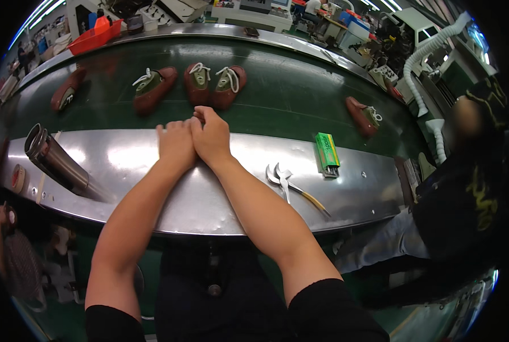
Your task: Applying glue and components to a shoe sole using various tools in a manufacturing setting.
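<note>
My left hand [176,141] rests at the far edge of the metal ledge, fingers a little apart and nothing seen in them. Against it leans my right hand [213,135], its fingers bent and together, with no object showing. Just beyond them on the green belt [283,108] stand two reddish-brown shoes, a left one [196,85] and a right one [230,88], with green insides and white laces. Another such shoe [155,90] sits to their left. To the right of my forearm lie metal pincers [286,179] with a yellow-and-black handle.
A green box [327,153] stands on the ledge [243,211] at right. On the left are a steel tumbler [58,159] and a tape roll [18,178]. More shoes are at far left [68,91] and right [364,115]. A person [454,188] is at right; a red tray [95,37] is behind.
</note>
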Tool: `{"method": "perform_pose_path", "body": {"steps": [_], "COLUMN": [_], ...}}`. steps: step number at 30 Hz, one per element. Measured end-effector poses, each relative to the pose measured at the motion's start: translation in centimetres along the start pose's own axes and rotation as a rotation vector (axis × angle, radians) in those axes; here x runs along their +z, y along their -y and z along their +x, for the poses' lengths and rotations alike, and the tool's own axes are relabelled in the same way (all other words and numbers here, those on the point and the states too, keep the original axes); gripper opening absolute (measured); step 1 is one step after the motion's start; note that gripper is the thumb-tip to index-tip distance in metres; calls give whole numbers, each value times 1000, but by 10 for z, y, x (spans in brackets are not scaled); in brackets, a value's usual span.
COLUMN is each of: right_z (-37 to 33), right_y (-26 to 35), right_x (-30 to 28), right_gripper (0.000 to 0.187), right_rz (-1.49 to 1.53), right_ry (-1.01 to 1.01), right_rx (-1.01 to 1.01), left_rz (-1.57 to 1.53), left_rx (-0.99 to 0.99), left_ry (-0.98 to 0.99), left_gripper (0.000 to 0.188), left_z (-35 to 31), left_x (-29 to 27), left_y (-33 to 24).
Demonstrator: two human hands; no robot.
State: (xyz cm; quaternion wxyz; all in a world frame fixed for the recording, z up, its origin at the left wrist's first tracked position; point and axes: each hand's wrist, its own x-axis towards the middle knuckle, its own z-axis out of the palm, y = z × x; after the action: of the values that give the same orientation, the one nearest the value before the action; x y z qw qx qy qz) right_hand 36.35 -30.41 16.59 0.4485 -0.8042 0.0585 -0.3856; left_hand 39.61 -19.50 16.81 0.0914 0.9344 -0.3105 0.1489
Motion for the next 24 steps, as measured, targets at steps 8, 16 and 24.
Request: {"method": "perform_pose_path", "body": {"steps": [8,16,24], "right_z": [9,11,11], "right_y": [0,-2,-18], "right_x": [-14,-15,-13], "right_gripper": [30,29,27], "right_rz": [-17,37,129], "right_ry": [10,129,168], "right_rx": [93,171,198], "left_rz": [-182,-273,-334], "left_rx": [157,152,114], "left_ry": [-24,-3,88], "left_gripper": [19,22,25], "left_z": [20,15,13], "left_x": [17,12,6], "left_y": [-8,-6,-7]}}
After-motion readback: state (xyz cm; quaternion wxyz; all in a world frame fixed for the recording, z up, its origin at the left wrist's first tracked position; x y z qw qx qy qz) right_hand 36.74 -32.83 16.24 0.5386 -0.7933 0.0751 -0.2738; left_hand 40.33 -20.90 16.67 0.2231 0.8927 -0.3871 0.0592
